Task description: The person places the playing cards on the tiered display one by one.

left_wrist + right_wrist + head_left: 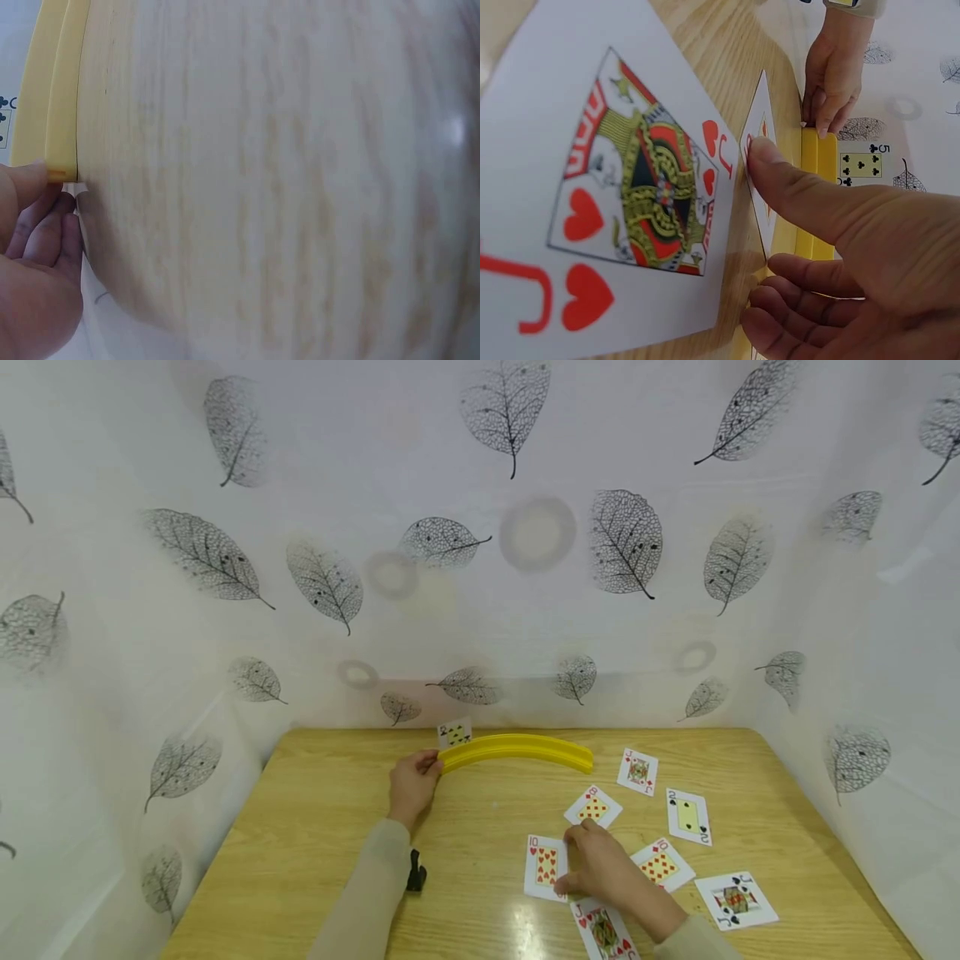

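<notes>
From where I stand, the left hand [412, 785] is pinching the near-left end of a yellow curved rack [516, 747], thumb on one side, fingers tucked beneath or behind. The right hand [603, 864] sits low over the bench [300, 852], its thumb and fingers parted around the right edge of the ten of hearts [545, 866]. The thumb overlaps that card, but I can't tell how firmly it touches, and the fingers aren't closed on it.

The rack lies towards the back of the bench, bowed away from the person. At its left end, just by the left hand, the five of clubs [455, 733] stands upright.

Around the right hand are the other cards, face up: the jack of hearts [603, 931] just below, the eight of diamonds [592, 807] above the fingertips, the ten of diamonds [660, 865] partly behind the hand. Farther right lie a black two [687, 816], a red jack [637, 772] and a black jack [737, 902]. A small black object [416, 871] shows beside the left sleeve [371, 885].

I'd judge this is the pick-up step, cards being loaded into the rack. The next move seems to call for pinching the ten by its edge, lifting it, and keeping the rack steady.
</notes>
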Demonstrator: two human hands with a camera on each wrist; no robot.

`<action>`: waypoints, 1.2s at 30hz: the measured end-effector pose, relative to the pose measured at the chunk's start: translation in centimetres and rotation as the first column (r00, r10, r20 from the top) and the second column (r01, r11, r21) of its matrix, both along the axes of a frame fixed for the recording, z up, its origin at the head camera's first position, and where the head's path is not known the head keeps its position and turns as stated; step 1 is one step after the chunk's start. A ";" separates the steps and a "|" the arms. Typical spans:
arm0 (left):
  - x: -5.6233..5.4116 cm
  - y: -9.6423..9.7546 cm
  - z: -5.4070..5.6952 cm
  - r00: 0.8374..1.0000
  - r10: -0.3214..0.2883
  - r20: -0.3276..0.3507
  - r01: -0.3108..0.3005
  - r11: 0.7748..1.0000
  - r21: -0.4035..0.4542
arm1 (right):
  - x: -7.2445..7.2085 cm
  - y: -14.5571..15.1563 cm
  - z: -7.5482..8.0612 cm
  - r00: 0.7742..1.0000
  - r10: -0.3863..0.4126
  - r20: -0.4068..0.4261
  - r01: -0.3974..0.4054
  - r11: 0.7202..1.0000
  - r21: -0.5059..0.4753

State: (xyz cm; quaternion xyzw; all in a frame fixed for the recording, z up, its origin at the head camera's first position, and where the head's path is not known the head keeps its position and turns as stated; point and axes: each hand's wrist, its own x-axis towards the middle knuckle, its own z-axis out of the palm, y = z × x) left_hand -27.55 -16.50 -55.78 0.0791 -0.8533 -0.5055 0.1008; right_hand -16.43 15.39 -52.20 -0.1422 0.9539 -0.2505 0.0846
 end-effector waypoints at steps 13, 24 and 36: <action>-0.1 -0.1 0.1 1.000 0.006 -0.002 -0.006 1.000 0.003 | -0.6 0.2 0.3 0.998 0.054 0.034 -0.052 0.997 -0.053; -0.1 0.0 0.1 1.000 0.011 0.014 -0.011 1.000 -0.008 | -0.7 0.6 -0.3 0.998 0.057 0.026 -0.052 0.986 -0.161; 0.0 0.1 -0.1 1.000 0.005 -0.012 -0.006 1.000 -0.008 | -0.4 1.1 -1.4 0.993 0.119 0.022 -0.105 0.935 -0.338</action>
